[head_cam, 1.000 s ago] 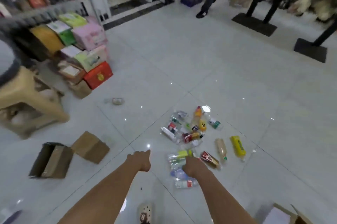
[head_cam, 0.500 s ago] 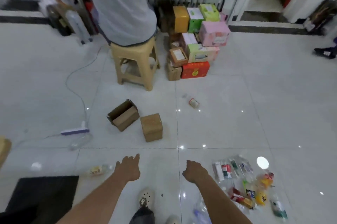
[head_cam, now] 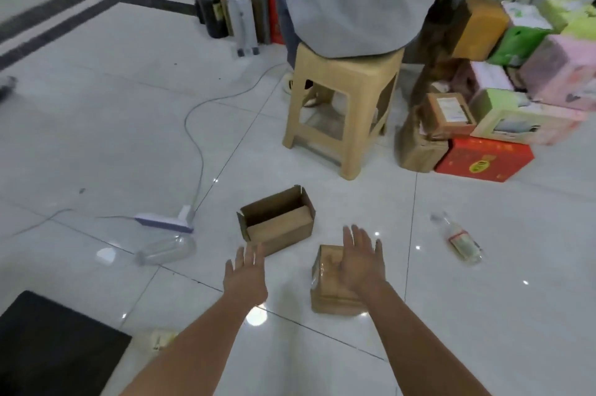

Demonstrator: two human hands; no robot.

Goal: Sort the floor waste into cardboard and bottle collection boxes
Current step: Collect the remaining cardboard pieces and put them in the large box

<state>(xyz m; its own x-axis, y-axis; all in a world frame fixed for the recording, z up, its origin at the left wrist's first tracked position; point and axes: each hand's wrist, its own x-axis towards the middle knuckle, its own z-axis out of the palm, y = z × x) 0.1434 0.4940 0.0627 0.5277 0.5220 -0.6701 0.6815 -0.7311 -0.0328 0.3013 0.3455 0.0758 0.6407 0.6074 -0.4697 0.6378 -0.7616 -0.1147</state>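
Both your hands are out over the white tile floor (head_cam: 96, 124), palms down, fingers spread, holding nothing. Your right hand (head_cam: 362, 261) hangs over the closed cardboard box (head_cam: 325, 290), approx. on its top; motion blur, so I can't tell if it's touching. Your left hand (head_cam: 246, 273) is just near-left of the open cardboard box (head_cam: 277, 223), which lies tipped on its side, opening facing up-left, w/ a flap folded inside. The two boxes sit just beside each other, center of the floor. A clear plastic bottle (head_cam: 166, 250) lies on its side to the left, near a power strip (head_cam: 164, 222) w/ a gray cord. Another clear bottle (head_cam: 459, 239) w/ a label lies to the right, well apart from the boxes. Far side: a person sits on a tan plastic stool (head_cam: 343, 111); colored cartons (head_cam: 516, 79) are stacked far right. A black mat (head_cam: 54, 347) is near left.
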